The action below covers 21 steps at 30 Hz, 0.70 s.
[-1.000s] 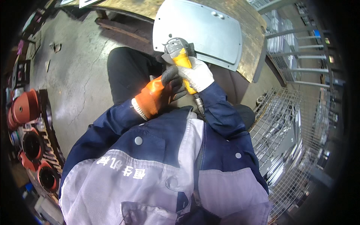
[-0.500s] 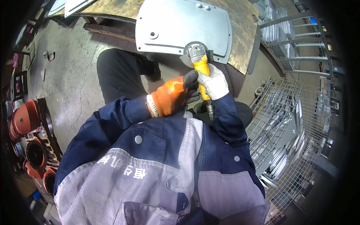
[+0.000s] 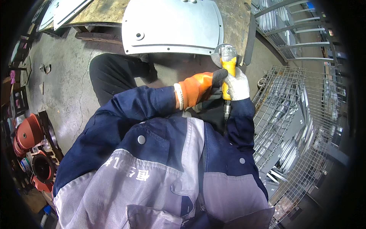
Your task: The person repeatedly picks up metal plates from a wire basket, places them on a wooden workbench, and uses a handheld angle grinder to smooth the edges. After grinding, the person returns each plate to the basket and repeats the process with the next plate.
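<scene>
A yellow air angle grinder (image 3: 229, 65) with a grey head stands nearly upright in front of me, its hose fitting pointing back at my body. My right hand (image 3: 239, 86), in a white glove, is wrapped round the grinder's body. From the left, my left hand (image 3: 199, 87), in an orange glove with dark fingers, closes on the same body; some of its fingers are hidden. The grinding disc (image 3: 216, 57) is at the near right corner of a light grey metal plate (image 3: 175, 26). Whether disc and plate touch, I cannot tell.
The plate lies on a wooden bench (image 3: 235, 23). More grey panels (image 3: 70, 11) rest at the far left. On the right stand a wire mesh basket (image 3: 282, 95) holding metal sheets and a metal rack (image 3: 297, 34). Red round parts (image 3: 28, 135) sit at the left.
Both hands and the grinder have moved right in view. The plate has shifted up and left in the picture, and the disc now sits at its corner rather than overlapping its near edge.
</scene>
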Motion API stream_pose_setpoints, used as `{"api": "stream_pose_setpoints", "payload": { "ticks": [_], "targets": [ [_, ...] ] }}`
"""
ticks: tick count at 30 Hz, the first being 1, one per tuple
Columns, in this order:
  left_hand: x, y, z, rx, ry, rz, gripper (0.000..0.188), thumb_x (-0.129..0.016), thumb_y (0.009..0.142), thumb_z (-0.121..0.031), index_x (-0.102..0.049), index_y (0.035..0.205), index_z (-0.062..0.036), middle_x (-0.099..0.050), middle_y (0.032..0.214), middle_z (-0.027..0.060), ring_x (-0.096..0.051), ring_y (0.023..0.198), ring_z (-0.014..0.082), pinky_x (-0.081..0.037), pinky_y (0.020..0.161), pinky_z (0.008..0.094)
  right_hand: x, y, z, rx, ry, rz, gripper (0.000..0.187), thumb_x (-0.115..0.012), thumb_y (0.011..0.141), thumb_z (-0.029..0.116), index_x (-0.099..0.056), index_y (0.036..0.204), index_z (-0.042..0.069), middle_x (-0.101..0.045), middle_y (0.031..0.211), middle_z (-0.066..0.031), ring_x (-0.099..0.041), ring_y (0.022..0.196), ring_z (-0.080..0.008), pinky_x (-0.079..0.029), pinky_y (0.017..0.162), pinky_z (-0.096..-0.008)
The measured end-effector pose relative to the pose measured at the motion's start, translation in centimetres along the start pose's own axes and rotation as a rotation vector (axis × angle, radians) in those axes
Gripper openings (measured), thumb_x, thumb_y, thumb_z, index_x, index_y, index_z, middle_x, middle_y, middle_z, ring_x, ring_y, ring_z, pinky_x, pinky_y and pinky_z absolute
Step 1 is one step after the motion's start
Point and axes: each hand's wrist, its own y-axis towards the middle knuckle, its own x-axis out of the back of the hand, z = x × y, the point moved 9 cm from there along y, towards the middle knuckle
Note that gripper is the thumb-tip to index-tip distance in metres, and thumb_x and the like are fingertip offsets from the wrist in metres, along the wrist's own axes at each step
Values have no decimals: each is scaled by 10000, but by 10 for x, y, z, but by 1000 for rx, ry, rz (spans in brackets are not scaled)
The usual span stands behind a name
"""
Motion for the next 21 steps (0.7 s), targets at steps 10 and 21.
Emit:
{"api": "stream_pose_setpoints", "payload": {
  "ticks": [10, 21],
  "targets": [
    [59, -158, -60, -458, 703, -244, 357, -631, 869, -144, -512, 1184, -25, -610, 913, 89, -605, 806, 218, -493, 696, 328, -205, -15, 8, 319, -217, 531, 328, -667, 726, 178, -622, 1020, 40, -658, 922, -173, -644, 868, -337, -509, 785, -389],
    [31, -181, -81, -751, 1530, -509, 406, -644, 837, -74, -475, 1204, -35, -613, 998, 151, -608, 918, 261, -490, 787, 330, -213, -13, 10, 407, -456, 380, 331, -659, 754, 242, -595, 1006, 38, -650, 986, -205, -607, 966, -395, -496, 845, -444]
  ]
}}
